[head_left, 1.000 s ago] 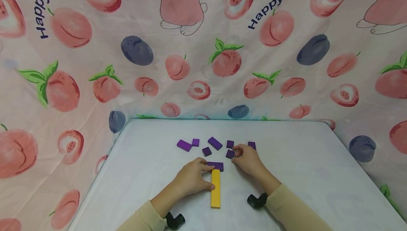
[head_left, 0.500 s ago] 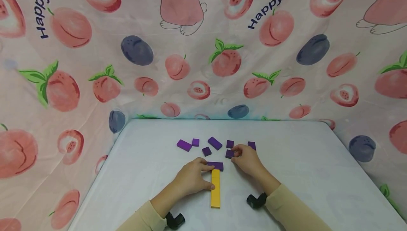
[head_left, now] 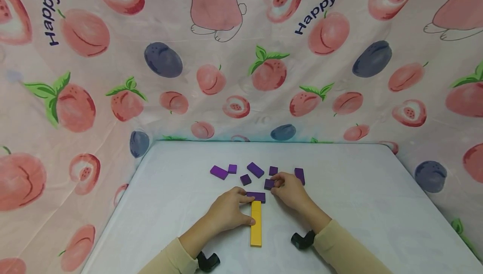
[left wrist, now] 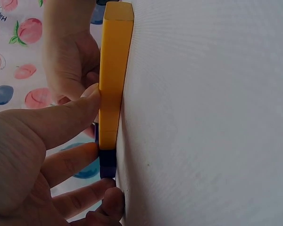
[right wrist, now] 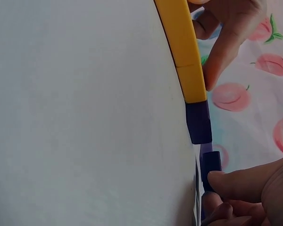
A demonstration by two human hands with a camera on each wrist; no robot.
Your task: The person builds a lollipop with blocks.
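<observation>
A yellow bar (head_left: 256,232), made of a long and a short block end to end, lies pointing away from me. Across its far end lies a purple rectangular block (head_left: 260,197), forming a T. My left hand (head_left: 226,210) touches this T from the left, thumb against the yellow side and a fingertip on the purple block. In the left wrist view its fingers (left wrist: 70,162) reach out fairly straight. Beyond the T's right end, my right hand (head_left: 291,190) pinches a small purple cube (head_left: 268,184) between thumb and fingers; the right wrist view shows the thumb on the cube's face.
Several loose purple blocks lie behind the T: rectangular blocks (head_left: 219,172) and small cubes (head_left: 245,179), with another rectangular block (head_left: 299,175) just beyond the right hand. The white tabletop (head_left: 170,194) ends at a fruit-print cloth (head_left: 234,77). A black wrist device (head_left: 302,240) sits under each wrist.
My right hand has shifted slightly left and toward me, bringing the small purple cube closer to the T and away from the cube behind it. The left hand stays put.
</observation>
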